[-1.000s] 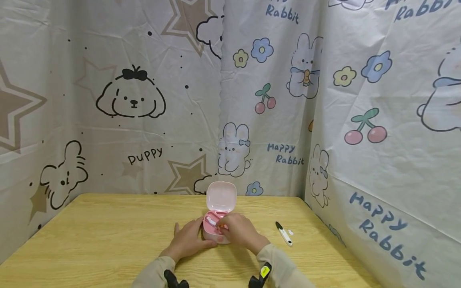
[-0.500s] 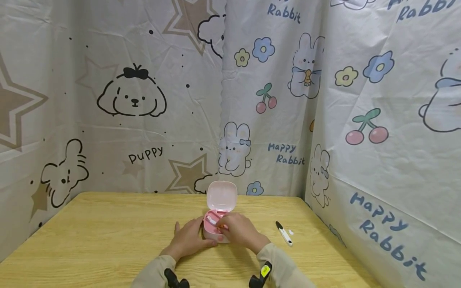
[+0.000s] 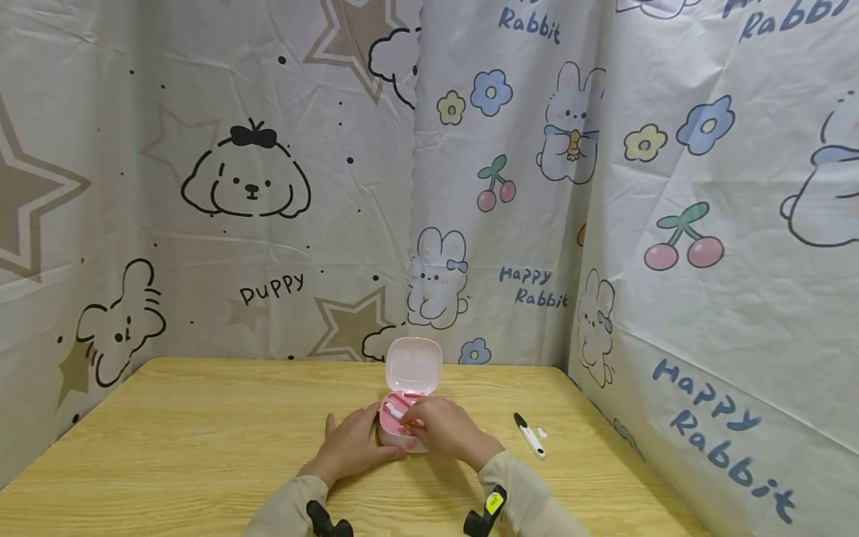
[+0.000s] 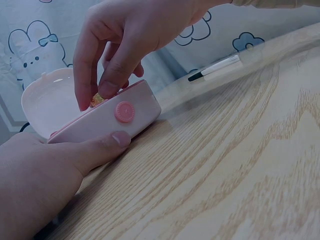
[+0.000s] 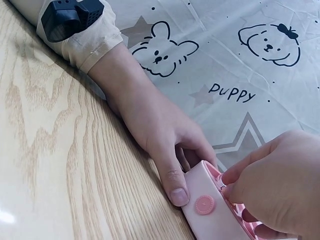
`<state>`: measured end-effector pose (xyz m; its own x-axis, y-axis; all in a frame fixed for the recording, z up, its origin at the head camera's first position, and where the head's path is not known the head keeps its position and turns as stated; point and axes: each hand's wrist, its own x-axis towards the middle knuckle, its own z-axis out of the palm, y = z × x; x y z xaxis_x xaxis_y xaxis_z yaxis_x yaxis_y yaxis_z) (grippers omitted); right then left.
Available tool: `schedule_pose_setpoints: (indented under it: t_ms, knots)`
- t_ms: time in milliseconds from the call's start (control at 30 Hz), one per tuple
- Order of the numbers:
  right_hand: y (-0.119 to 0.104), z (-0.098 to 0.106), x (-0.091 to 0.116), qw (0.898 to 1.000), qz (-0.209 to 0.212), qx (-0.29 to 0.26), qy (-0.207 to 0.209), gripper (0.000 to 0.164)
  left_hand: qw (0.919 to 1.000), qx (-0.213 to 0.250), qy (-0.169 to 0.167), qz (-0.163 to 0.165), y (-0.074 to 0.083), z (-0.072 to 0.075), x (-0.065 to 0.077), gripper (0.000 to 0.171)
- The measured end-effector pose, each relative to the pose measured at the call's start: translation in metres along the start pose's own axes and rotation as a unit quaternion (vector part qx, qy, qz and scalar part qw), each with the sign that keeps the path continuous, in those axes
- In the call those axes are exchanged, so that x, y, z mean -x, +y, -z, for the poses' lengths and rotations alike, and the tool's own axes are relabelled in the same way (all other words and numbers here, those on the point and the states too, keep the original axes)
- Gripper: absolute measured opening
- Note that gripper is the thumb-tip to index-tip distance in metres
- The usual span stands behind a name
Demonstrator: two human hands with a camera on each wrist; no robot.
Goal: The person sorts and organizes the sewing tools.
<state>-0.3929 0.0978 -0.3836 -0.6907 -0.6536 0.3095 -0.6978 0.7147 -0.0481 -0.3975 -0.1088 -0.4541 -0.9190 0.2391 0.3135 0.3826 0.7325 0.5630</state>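
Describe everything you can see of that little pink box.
The pink box has rounded corners, a pale plastic-looking shell, a darker pink interior and a round, ridged pink disc on its front. Its lid stands open at the back. It sits on the table; the left hand grips its side, thumb on the front, while the right hand pinches a small orange thing at its opening.

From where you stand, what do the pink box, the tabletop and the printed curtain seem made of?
Pink box: probably smooth hard plastic; its lid catches highlights. Tabletop: wood or wood-look laminate, slightly glossy, showing grain and some glare. Printed curtain: thin fabric or plastic sheeting, fairly matte, creased.
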Motion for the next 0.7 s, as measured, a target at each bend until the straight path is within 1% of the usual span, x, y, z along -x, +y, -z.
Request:
schedule_pose_setpoints:
  t_ms: [267,533,700]
  knots:
    - [-0.0021,0.0005,-0.0006,1.0,0.001,0.005,-0.007,0.012,1.0,0.005,-0.002,0.006,0.001,0.0001,0.0003,0.108]
    - [-0.0018,0.0004,0.0004,1.0,0.002,0.011,-0.004,0.012,1.0,-0.002,-0.004,0.004,0.0009,-0.0005,0.0,0.109]
    - [-0.0019,-0.0002,0.0013,1.0,0.001,0.009,-0.001,0.012,0.9999,0.0,-0.004,0.009,0.0008,-0.0012,-0.0002,0.11]
